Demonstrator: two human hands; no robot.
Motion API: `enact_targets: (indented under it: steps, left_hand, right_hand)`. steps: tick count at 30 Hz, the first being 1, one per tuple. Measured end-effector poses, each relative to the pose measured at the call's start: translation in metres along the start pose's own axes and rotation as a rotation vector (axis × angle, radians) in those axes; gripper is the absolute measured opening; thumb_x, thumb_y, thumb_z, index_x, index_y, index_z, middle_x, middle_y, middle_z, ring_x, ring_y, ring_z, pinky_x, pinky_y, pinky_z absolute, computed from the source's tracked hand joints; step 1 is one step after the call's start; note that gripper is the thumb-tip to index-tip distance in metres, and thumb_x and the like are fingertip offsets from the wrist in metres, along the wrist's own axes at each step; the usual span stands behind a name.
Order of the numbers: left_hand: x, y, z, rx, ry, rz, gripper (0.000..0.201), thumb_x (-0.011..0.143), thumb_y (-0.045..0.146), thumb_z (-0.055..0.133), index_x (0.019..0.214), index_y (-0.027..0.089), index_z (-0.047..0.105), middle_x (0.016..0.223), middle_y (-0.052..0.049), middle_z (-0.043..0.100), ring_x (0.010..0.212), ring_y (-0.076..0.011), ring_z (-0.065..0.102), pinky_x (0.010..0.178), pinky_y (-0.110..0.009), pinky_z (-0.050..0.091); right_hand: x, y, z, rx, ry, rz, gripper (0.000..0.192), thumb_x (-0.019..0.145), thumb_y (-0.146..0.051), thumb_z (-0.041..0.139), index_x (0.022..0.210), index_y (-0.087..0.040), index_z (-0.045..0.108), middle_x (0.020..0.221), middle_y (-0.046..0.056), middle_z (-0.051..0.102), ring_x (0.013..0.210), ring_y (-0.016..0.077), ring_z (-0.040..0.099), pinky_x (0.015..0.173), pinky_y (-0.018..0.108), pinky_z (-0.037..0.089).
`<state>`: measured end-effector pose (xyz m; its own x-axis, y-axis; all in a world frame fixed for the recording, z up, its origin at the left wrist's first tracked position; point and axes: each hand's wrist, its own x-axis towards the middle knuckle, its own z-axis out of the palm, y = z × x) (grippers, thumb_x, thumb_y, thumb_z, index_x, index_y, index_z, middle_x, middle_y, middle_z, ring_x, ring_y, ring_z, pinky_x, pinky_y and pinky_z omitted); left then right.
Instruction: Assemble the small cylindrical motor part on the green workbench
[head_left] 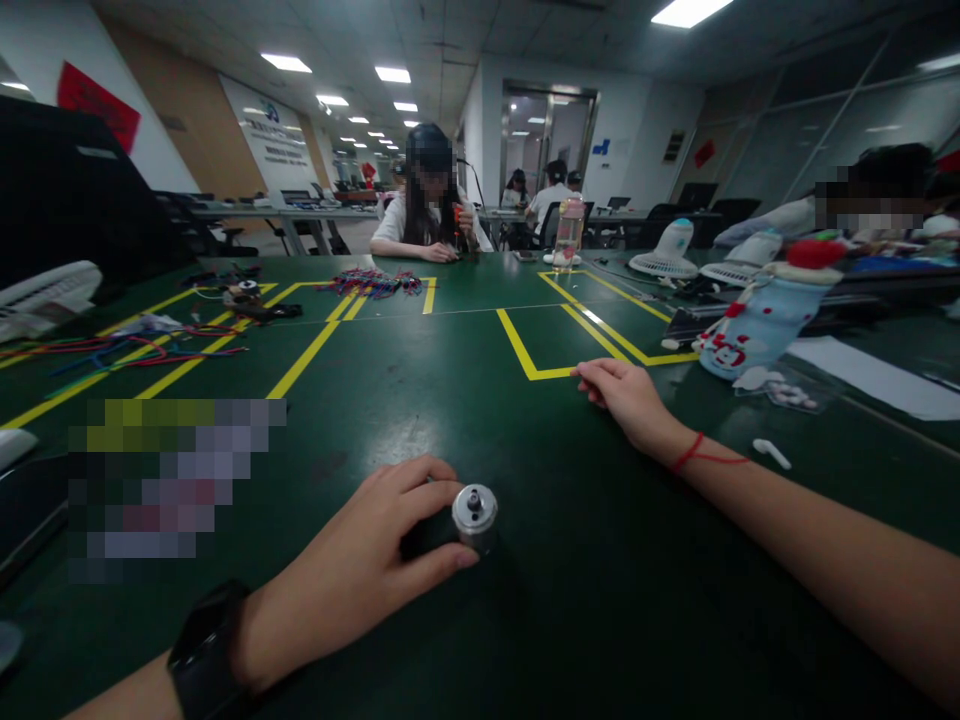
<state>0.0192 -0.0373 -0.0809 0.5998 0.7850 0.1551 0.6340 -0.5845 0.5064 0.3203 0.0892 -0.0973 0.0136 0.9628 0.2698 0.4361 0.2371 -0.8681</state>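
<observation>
My left hand (360, 570) rests on the dark green table (525, 600) and grips a small cylindrical part (474, 516) with a silver metal end and a dark body. The silver end points right, past my fingertips. A black watch sits on that wrist. My right hand (628, 398) lies flat on the table farther away, fingers loosely curled, holding nothing. Its fingertips touch the corner of a yellow tape line (536, 372). A red string circles the right wrist.
Coloured wires (127, 352) lie at the left, another bundle (371, 283) at the far middle. A light blue doll-like pouch (757, 325), white paper (870, 378), a small white piece (771, 453) and desk fans (671, 252) stand right. A person sits opposite, another at right.
</observation>
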Motion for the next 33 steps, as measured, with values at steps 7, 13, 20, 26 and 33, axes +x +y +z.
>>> enact_targets:
  steps: [7, 13, 20, 26, 33]
  left_hand:
    - [0.001, 0.0, 0.0, 0.0, 0.025, 0.01, 0.026, 0.09, 0.036, 0.063, 0.115, 0.028, 0.062, 0.115, -0.004, 0.06, 0.104, -0.0248, 0.057, 0.092, -0.04, 0.046]
    - [0.002, 0.001, -0.003, 0.028, 0.0, 0.02, 0.022, 0.091, 0.036, 0.062, 0.111, 0.028, 0.059, 0.115, -0.003, 0.058, 0.104, -0.0243, 0.055, 0.09, -0.04, 0.046]
    - [-0.006, -0.01, -0.002, 0.176, -0.02, 0.054, 0.019, 0.092, 0.029, 0.058, 0.11, 0.025, 0.054, 0.113, -0.005, 0.057, 0.099, -0.0271, 0.054, 0.085, -0.046, 0.044]
    - [-0.011, -0.001, -0.005, 0.265, -0.049, 0.078, 0.019, 0.093, 0.03, 0.054, 0.111, 0.023, 0.054, 0.107, -0.007, 0.057, 0.093, -0.0275, 0.054, 0.081, -0.048, 0.044]
    - [-0.009, 0.01, -0.005, 0.281, -0.038, 0.08, 0.017, 0.094, 0.03, 0.053, 0.109, 0.022, 0.053, 0.106, -0.006, 0.057, 0.092, -0.0269, 0.054, 0.08, -0.047, 0.044]
  right_hand:
    - [-0.005, -0.004, 0.001, -0.073, -0.14, -0.051, 0.028, 0.082, -0.04, 0.06, 0.084, -0.015, 0.071, 0.075, 0.004, 0.067, 0.066, 0.0153, 0.058, 0.063, 0.029, 0.043]
    - [-0.032, -0.037, 0.016, -0.163, -0.276, -0.156, 0.018, 0.082, -0.033, 0.064, 0.082, -0.018, 0.073, 0.086, 0.005, 0.069, 0.077, 0.0172, 0.059, 0.072, 0.031, 0.044]
    - [-0.082, -0.091, 0.052, -0.076, -0.458, -0.485, 0.014, 0.081, -0.032, 0.071, 0.092, -0.024, 0.071, 0.108, 0.004, 0.062, 0.102, 0.0186, 0.056, 0.093, 0.036, 0.041]
    - [-0.092, -0.097, 0.052, -0.082, -0.453, -0.493, 0.009, 0.082, -0.03, 0.07, 0.09, -0.025, 0.071, 0.11, 0.003, 0.06, 0.104, 0.0194, 0.056, 0.094, 0.038, 0.041]
    - [-0.079, -0.092, 0.025, 0.003, -0.455, -0.458, 0.007, 0.084, -0.026, 0.068, 0.086, -0.019, 0.068, 0.096, 0.003, 0.062, 0.094, 0.015, 0.059, 0.088, 0.031, 0.045]
